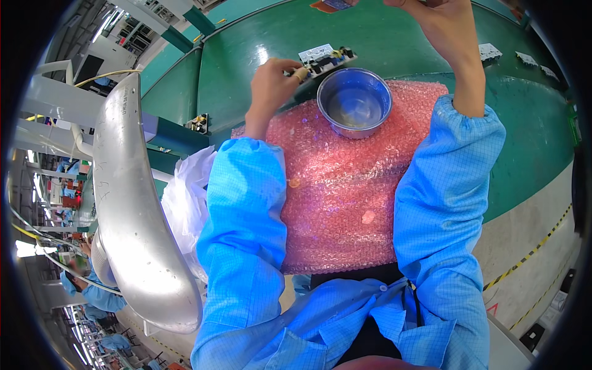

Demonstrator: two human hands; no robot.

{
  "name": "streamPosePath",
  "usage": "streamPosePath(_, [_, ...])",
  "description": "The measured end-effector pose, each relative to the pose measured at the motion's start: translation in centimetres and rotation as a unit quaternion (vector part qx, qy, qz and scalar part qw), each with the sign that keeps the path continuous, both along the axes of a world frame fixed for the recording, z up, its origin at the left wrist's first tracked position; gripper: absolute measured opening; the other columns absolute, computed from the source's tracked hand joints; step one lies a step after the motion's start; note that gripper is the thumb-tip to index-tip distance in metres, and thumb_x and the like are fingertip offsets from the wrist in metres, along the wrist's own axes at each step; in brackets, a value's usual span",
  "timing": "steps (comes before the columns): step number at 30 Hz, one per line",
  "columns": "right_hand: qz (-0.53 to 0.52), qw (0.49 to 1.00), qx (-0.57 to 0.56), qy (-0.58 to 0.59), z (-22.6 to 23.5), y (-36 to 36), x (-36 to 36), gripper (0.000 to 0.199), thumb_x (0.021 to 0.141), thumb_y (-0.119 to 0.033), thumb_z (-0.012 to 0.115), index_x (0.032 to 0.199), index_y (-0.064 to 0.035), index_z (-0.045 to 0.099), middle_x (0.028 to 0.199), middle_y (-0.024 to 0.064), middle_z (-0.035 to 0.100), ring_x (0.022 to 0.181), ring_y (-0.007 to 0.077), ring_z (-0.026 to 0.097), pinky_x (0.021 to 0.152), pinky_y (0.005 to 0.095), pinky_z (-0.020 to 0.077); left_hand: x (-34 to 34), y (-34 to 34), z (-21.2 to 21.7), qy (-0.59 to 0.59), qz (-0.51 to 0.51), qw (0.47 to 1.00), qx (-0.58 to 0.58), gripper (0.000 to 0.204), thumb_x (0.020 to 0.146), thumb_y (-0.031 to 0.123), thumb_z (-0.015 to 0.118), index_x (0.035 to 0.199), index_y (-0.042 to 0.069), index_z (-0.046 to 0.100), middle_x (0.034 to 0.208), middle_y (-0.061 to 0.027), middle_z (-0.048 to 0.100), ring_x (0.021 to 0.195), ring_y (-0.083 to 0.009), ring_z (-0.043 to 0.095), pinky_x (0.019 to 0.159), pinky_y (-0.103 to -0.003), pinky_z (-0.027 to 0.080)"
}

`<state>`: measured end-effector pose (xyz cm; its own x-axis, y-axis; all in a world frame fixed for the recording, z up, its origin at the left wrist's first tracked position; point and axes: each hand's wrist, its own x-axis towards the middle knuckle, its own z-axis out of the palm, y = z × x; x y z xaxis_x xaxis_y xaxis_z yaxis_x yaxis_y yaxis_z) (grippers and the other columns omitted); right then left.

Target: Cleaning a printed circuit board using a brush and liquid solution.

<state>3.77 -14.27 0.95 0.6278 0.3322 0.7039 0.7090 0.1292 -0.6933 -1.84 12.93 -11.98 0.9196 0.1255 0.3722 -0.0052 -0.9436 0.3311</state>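
My left hand (275, 85) is closed on the near end of a circuit board (330, 63) with dark, blue and yellow parts on it. The board is tilted just beyond a round metal bowl (354, 103). The bowl sits on a sheet of pink bubble wrap (345, 191) and looks shiny inside. My right hand (445, 28) reaches to the far edge of the picture, to the right of the bowl. Its fingertips are partly cut off there, so whether they grip anything is hidden. Near them lies an orange-brown flat piece (332, 6), also cut off by the edge.
Under everything spreads a green work surface (246, 46). More boards (490, 52) lie at the far right, and a small board (198, 123) lies at the left. A large metal hood (139, 209) stands close to my left arm, beside a white plastic bag (185, 191).
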Motion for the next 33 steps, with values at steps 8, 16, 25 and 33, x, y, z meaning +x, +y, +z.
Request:
streamPosePath(8, [0.018,1.000,0.003,0.008,0.2,0.2,-0.3,0.015,0.084,-0.003,0.073,0.098,0.0029,0.070,0.090,0.0069,0.072,0.082,0.0120,0.066,0.072,0.0243,0.0521,-1.6,9.4,-1.1,0.115,0.048,0.870,-0.477,0.020,0.083,0.022,0.070,0.097,0.010,0.078,0.075,-0.0008,0.065,0.061,-0.0079,0.053,0.053,-0.022,0.040])
streamPosePath(16, [-0.010,1.000,-0.026,0.001,0.4,0.4,-0.6,0.013,0.085,-0.001,0.072,0.097,0.0047,0.070,0.090,0.0088,0.072,0.085,0.0158,0.070,0.073,0.0250,0.0532,-2.1,11.3,0.6,-0.112,0.113,0.914,-0.373,0.026,0.089,0.021,0.064,0.104,0.003,0.074,0.093,-0.0065,0.069,0.082,-0.0164,0.063,0.075,-0.030,0.050])
streamPosePath(25, [-0.013,0.999,-0.035,0.003,0.7,0.6,-1.0,0.012,0.085,-0.002,0.072,0.095,0.0046,0.070,0.088,0.0095,0.073,0.084,0.0169,0.070,0.073,0.0255,0.0536,-1.0,8.6,-0.5,0.057,0.053,0.986,-0.147,0.065,0.080,0.043,0.076,0.134,0.014,0.057,0.123,-0.0166,0.063,0.107,-0.0274,0.063,0.090,-0.038,0.049])
streamPosePath(33, [-0.011,0.999,-0.045,0.006,0.6,0.6,-1.1,0.012,0.086,-0.003,0.071,0.095,0.0052,0.070,0.089,0.0097,0.073,0.084,0.0171,0.070,0.073,0.0258,0.0535,-0.7,3.5,-0.7,0.111,0.086,0.990,-0.007,0.086,0.067,0.056,0.079,0.139,0.017,0.051,0.119,-0.0197,0.063,0.110,-0.0374,0.061,0.091,-0.045,0.049])
